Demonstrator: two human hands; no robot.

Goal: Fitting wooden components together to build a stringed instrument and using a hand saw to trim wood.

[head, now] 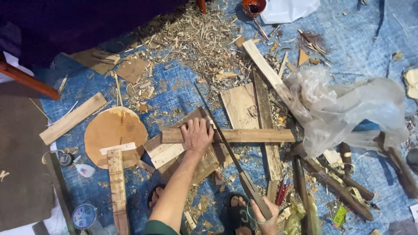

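While the left hand [197, 135] lies flat with fingers spread, pressing down on a horizontal wooden strip [244, 135], the right hand [266, 215] is closed around the wooden handle of a hand saw [226, 143]. The saw's thin blade runs up and left from the handle, crossing the strip just beside the left hand's fingers. The strip rests on a stack of short boards [183, 150] on a blue tarp [365, 39] that covers the floor.

Clutter crowds the work on every side. Just left of the stack sits a round plywood disc [111, 132], with a narrow slat [117, 187] running down from its lower edge. A long pale plank [73, 118] lies well apart to the left. Above the strip, a flat square board [239, 106] and a darker upright plank [266, 130] pass beneath it. A crumpled clear plastic sheet [348, 109] lies against the strip's right end, covering several dark sticks [339, 182]. A heap of wood shavings [196, 39] spreads across the tarp above.

A reddish-brown bowl [254, 6] sits at the top edge; its contents cannot be made out. One blue-lidded round tin [83, 216] sits at lower left. Two sandalled feet [237, 213] show below the boards.
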